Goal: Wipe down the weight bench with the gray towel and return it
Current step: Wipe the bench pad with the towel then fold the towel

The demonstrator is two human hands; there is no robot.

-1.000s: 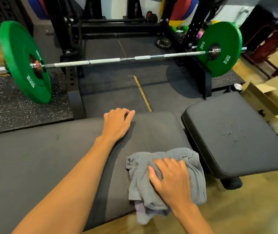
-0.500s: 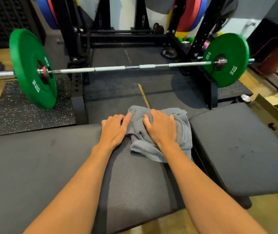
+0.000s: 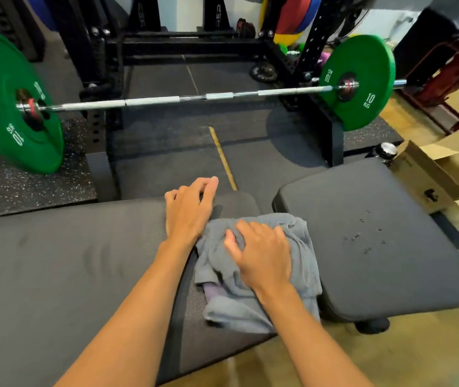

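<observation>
R hand (image 3: 262,252) lies flat, palm down, fingers spread on the towel (image 3: 301,263), pressing it onto the desk (image 3: 55,261) — not gripping, just pinning the cloth. Half a sec ago the towel was up at the far edge of the long pad; now it's pulled back toward the near edge, approx. where it sat a sec ago, so this is a back-and-forth stroke over the same strip. Judging from that, wiping is mid-way: only the pad end by the gap is getting covered, the rest of the long pad to the left looks untouched, and the return step isn't due yet.

L hand (image 3: 189,208) rests open on the pad just beside the towel, fingers curled over the far edge, holding nothing — bracing.

Towel: gray, soft terry, bunched w/ folds, a purplish patch showing underneath. Pad: dark, matte, fine-grain vinyl, rounded corners, slight dents. Seat pad (image 3: 376,233) to the right, across a narrow gap, has small specks or droplets on it — needs a pass too.

Beyond: rubber floor mat, barbell (image 3: 167,100) w/ green plates (image 3: 356,82).
</observation>
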